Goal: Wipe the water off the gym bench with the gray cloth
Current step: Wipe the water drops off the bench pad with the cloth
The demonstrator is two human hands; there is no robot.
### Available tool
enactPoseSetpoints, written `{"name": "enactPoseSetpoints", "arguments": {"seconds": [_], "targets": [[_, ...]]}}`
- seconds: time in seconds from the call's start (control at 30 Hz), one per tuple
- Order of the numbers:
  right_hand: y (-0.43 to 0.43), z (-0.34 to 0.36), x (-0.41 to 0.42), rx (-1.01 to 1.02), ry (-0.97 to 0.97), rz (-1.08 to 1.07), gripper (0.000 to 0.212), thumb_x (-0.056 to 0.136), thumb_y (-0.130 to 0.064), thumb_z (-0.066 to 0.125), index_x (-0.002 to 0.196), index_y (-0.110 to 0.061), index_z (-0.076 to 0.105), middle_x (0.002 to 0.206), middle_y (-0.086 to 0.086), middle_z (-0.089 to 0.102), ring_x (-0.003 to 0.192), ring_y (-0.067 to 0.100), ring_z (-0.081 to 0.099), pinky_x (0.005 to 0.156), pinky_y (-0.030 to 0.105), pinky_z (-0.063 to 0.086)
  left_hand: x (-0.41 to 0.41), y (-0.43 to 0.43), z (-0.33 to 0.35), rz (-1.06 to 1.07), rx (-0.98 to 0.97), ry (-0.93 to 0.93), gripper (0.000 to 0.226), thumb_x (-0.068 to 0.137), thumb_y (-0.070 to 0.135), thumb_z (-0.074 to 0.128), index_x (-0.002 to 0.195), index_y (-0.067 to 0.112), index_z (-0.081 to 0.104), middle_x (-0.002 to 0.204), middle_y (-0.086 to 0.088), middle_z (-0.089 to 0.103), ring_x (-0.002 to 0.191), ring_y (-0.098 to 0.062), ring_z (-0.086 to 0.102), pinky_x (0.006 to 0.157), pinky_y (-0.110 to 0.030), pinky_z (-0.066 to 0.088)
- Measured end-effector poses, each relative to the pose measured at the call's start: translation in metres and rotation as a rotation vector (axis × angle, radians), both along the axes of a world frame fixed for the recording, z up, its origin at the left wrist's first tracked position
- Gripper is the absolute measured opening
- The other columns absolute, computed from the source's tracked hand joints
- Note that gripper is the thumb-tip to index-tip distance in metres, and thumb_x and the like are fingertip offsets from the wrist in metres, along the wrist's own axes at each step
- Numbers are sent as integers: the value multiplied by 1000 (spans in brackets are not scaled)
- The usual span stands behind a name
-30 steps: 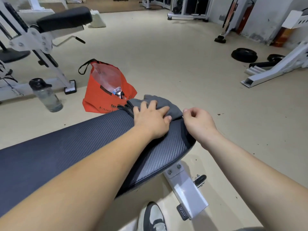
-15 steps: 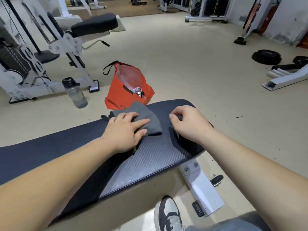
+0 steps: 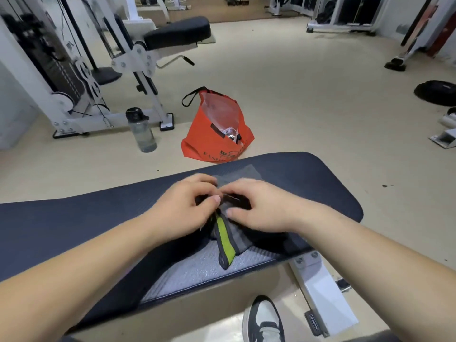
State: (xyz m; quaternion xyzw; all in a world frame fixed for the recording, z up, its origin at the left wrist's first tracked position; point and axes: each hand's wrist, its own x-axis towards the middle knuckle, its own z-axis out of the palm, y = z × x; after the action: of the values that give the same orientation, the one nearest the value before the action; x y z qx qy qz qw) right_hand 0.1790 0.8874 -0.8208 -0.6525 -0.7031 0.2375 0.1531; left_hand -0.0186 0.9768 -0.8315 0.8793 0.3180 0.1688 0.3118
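A long padded gym bench with a dark blue-black textured cover, the counter (image 3: 308, 183), runs from the left edge of the frame to a rounded end at centre right. In the middle of the frame both bare hands meet on top of it. The left hand (image 3: 183, 208) and the right hand (image 3: 256, 208) sit close together, fingers curled, each pinching a fold of the gray cloth (image 3: 238, 175); the grip itself is a little blurred. Part of the cloth lies flat on the counter just above the hands, and another part hangs out below them toward the near edge, where a bright yellow-green strip with a dark border (image 3: 225, 240) shows along it. Whether that strip belongs to the cloth or is a separate item cannot be told.

The near edge of the counter looks paler and shiny. No water drops can be made out on it.

On the beige floor above the counter, at centre frame, sits an orange fabric bag with a black strap (image 3: 214, 134), its mouth open. Left of it stands a clear plastic bottle with a black cap (image 3: 142, 130), near the foot of a white weight machine (image 3: 74, 77) in the upper left. At the bottom of the frame, a gray-and-black sneaker (image 3: 262, 319) rests beside the white metal bench leg (image 3: 320, 290).
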Motion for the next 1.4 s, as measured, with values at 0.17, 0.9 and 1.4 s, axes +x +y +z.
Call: {"name": "enactPoseSetpoints", "arguments": {"seconds": [0.17, 0.9, 1.4], "targets": [[3, -15, 20, -109, -236, -73, 74, 94, -67, 47, 159, -40, 25, 165, -10, 23, 153, 15, 20, 123, 43, 26, -39, -1, -22, 198, 246, 35, 26, 84, 17, 61, 103, 21, 79, 117, 3, 65, 109, -22, 58, 96, -35, 47], [-4, -17, -13, -243, -608, -459, 71, 102, -63, 13, 163, -28, 10, 163, 15, 22, 148, 36, 22, 118, 49, 26, -69, -10, -6, 171, 197, 154, 32, 93, 30, 63, 123, 23, 71, 125, 5, 58, 117, -22, 55, 100, -37, 48], [59, -28, -138, 86, -587, 171, 70, 98, -65, 18, 159, -34, 31, 161, 14, 36, 145, 34, 35, 117, 48, 33, -153, 19, -6, 379, 214, 164, 28, 92, 25, 62, 117, 24, 74, 115, 6, 60, 105, -21, 59, 88, -29, 47]]}}
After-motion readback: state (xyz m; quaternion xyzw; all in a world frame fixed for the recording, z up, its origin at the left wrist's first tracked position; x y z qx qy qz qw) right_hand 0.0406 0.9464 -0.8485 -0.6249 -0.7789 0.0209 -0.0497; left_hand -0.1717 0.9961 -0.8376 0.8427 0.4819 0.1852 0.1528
